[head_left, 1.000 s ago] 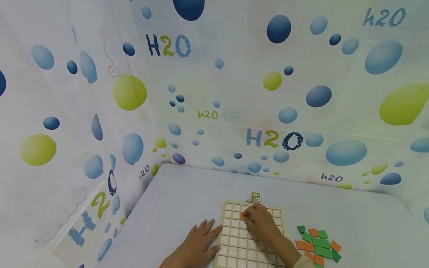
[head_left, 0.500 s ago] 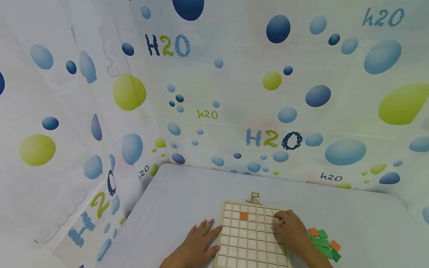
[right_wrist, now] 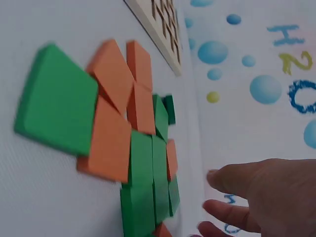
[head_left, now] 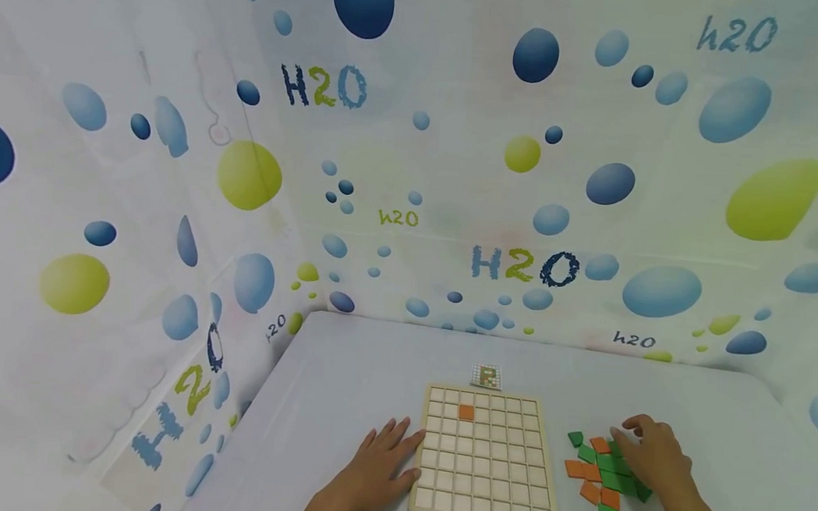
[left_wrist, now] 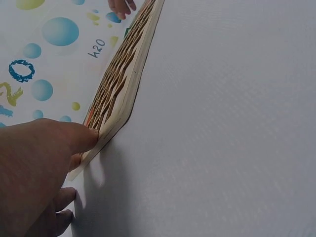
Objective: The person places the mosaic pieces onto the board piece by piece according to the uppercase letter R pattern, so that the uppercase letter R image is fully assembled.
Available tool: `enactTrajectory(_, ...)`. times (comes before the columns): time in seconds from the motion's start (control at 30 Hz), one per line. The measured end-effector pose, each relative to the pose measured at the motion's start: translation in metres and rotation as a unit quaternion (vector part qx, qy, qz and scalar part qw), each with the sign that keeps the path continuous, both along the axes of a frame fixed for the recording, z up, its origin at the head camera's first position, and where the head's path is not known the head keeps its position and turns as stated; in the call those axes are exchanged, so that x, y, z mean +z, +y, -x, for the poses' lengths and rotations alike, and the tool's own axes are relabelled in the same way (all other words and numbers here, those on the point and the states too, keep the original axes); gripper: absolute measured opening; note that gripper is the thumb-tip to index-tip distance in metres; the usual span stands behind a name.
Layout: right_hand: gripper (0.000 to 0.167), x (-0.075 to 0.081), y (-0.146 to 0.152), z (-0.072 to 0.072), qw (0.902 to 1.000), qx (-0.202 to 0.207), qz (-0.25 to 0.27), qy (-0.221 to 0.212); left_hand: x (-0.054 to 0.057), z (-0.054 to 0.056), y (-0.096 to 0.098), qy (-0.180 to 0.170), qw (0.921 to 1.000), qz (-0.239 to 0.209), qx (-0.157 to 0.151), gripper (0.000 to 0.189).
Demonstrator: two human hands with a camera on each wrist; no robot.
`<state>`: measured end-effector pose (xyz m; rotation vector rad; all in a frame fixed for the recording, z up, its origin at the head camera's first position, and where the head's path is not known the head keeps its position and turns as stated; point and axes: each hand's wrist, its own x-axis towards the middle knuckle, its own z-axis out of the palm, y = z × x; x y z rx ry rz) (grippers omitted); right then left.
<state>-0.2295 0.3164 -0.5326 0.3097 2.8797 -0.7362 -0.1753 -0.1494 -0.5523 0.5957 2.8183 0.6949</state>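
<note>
A wooden grid board (head_left: 484, 463) lies flat on the white table; one orange tile (head_left: 466, 412) sits in a cell of its second row. My left hand (head_left: 381, 461) rests flat against the board's left edge (left_wrist: 123, 98), fingers straight. To the right of the board lies a loose pile of orange and green square tiles (head_left: 596, 470) (right_wrist: 133, 143). My right hand (head_left: 650, 450) hovers over the pile's right side with fingers loosely bent (right_wrist: 232, 180), holding nothing that I can see.
A small pattern card (head_left: 486, 376) lies just beyond the board's far edge. Curtains printed with bubbles and "H2O" (head_left: 521, 264) close in the table at the back and left. The table's white surface (head_left: 345, 377) stretches left of the board.
My right hand left the orange tile in the board, drew back across the board and moved right to the tile pile. The left hand stayed put.
</note>
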Motion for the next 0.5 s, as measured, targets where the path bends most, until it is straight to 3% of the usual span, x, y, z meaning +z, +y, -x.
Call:
enactTrajectory(0.2,0.047,-0.004,0.010,-0.002,0.9989,-0.008,0.001,-0.046,-0.002,0.000,-0.001,0.003,1.0000,0.001,-0.005,0.063)
enactTrajectory(0.37,0.034,-0.010,0.011,0.001,0.9993,-0.013,0.013,-0.032,-0.005,0.002,-0.001,0.002,1.0000,-0.001,-0.005,0.063)
enactTrajectory(0.5,0.038,-0.011,0.009,0.004,0.9994,-0.006,0.024,-0.023,-0.007,0.002,-0.001,-0.003,1.0000,0.002,-0.001,0.063)
